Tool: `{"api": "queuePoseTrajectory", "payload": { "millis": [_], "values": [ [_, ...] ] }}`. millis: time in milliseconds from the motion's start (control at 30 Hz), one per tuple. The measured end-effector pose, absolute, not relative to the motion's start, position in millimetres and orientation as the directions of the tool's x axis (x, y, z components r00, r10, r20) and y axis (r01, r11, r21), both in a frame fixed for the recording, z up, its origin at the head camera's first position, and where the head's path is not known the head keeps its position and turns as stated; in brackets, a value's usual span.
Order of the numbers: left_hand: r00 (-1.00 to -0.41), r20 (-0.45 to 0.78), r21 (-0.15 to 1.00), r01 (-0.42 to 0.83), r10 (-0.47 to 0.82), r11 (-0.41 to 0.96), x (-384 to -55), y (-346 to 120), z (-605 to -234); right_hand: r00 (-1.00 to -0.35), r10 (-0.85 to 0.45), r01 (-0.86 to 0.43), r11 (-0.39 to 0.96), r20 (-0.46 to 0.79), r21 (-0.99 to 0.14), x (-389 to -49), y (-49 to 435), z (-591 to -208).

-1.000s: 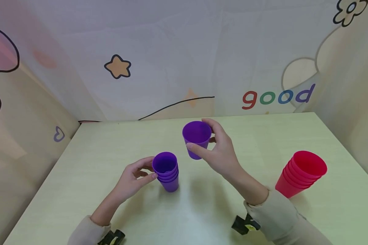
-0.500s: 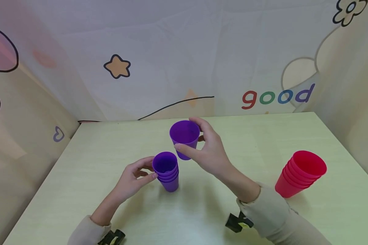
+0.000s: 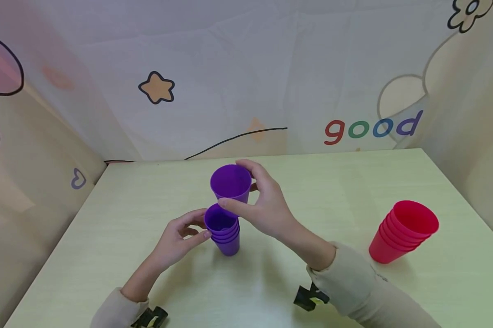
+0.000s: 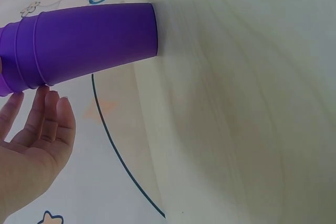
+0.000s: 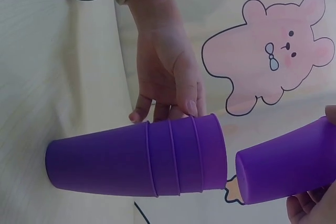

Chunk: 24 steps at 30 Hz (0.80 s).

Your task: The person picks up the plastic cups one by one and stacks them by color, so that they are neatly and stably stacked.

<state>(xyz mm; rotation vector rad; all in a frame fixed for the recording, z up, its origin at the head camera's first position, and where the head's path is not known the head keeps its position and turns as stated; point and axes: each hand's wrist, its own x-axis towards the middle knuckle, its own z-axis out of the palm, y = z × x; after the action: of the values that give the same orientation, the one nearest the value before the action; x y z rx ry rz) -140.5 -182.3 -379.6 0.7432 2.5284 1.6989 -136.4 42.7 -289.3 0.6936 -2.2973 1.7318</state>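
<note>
A stack of several nested purple cups (image 3: 228, 248) stands upright on the table. My left hand (image 3: 181, 239) holds it near the rims, thumb in front and index finger behind. In the left wrist view, other fingers of that hand curve beside the stack. My right hand (image 3: 264, 205) grips a single purple cup (image 3: 230, 182) by its side, mouth up. This cup is over the stack and slightly tilted. In the right wrist view, a small gap separates the base of the held cup (image 5: 289, 163) from the top rim of the stack (image 5: 105, 161).
A leaning stack of red cups (image 3: 394, 241) sits on the right side of the pale table (image 3: 148, 191). A printed cloth (image 3: 230, 82) hangs behind the table and along its sides.
My right hand has carried the single purple cup leftward, from right of the purple stack to above it. The left hand, purple stack and red cups have stayed in place.
</note>
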Motion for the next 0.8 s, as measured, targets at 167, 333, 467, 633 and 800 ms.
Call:
{"api": "queuePoseTrajectory", "payload": {
  "millis": [167,333,467,633,800],
  "values": [
    [-0.888,0.249,0.877,0.377,0.387,0.299,-141.0,-181.0,-380.9,-0.866,-0.277,-0.476,0.204,0.416,-0.855,-135.4,36.9,-290.9],
    [-0.901,0.223,0.879,0.351,0.372,0.324,-140.9,-181.0,-380.3,-0.865,-0.308,-0.467,0.202,0.396,-0.861,-133.2,32.0,-292.5],
    [-0.905,0.212,0.881,0.34,0.369,0.33,-141.2,-181.2,-380.4,-0.866,-0.32,-0.461,0.209,0.385,-0.862,-132.9,29.8,-295.5],
    [-0.903,0.213,0.882,0.342,0.373,0.324,-141.4,-180.9,-380.6,-0.867,-0.324,-0.461,0.228,0.38,-0.857,-133.2,30.0,-301.8],
    [-0.899,0.224,0.881,0.352,0.377,0.316,-141.8,-180.9,-381.4,-0.865,-0.335,-0.465,0.249,0.375,-0.85,-132.5,30.0,-305.7]
  ]
}}
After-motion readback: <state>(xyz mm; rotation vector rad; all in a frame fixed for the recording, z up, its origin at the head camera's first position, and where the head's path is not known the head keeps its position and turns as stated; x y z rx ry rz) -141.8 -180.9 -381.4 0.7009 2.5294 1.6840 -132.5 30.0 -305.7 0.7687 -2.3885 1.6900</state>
